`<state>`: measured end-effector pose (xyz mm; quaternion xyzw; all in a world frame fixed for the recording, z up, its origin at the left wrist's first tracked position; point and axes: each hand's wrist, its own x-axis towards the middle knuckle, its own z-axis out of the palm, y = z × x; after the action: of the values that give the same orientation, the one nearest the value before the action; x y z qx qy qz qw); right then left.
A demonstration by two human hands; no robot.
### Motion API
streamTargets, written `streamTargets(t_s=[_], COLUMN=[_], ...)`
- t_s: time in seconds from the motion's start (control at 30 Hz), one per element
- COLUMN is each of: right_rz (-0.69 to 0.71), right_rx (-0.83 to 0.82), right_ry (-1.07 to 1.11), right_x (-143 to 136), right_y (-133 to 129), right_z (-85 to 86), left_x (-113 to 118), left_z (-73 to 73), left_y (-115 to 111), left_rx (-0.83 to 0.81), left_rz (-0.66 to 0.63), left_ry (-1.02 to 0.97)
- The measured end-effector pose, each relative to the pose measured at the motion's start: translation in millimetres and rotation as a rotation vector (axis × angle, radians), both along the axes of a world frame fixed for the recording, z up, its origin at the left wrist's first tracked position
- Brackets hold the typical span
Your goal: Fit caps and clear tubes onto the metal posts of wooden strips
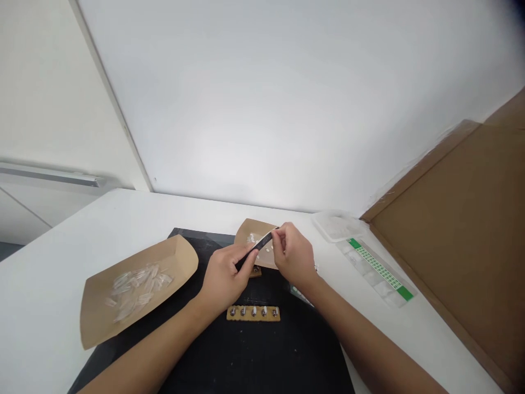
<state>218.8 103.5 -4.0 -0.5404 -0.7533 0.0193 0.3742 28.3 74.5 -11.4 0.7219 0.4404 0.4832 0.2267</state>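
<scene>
My left hand (227, 273) is closed on a slim black nail file (262, 242) with a pale edge, thumb on one side and fingers on the other. At the file's far end, the thumb and fingers of my right hand (293, 251) pinch together. Whether a small piece is also between those fingertips I cannot tell. Below the hands, a narrow wooden strip (253, 314) carries a row of round metal pieces with small white bits on them. Partly behind my left hand is another wooden piece (256, 272).
On the left, a brown paper tray (92, 295) holds many clear nail tips (141, 284). Another brown tray (246, 227) with small white pieces lies behind my hands. A black mat (254, 355) covers the front. Right are a clear plastic container (338, 225), a green-labelled packet (379, 271) and a cardboard panel (459, 219).
</scene>
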Motion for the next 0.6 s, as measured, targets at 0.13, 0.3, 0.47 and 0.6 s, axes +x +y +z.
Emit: streamTargets(t_s=[0.13,0.3,0.47,0.6], right_rz=[0.127,0.109,0.145,0.129], right_rx=[0.000,0.060,0.134,0.184], right_ry=[-0.044,-0.034,-0.074,-0.102], right_x=[0,10,6,0], right_y=[-4,0,-5,-12], right_z=[3.1,11.7,11.7,10.8], left_x=[0,-2,0,1], left_z=[1.1,6.5,6.0,5.1], left_y=[-1,-3,-7,-9], left_rx=[-0.012,-0.043,-0.069,-0.066], left_rz=[-0.021,-0.001,-0.006,-0.008], left_ry=[-0.015,-0.042,-0.056,-0.057])
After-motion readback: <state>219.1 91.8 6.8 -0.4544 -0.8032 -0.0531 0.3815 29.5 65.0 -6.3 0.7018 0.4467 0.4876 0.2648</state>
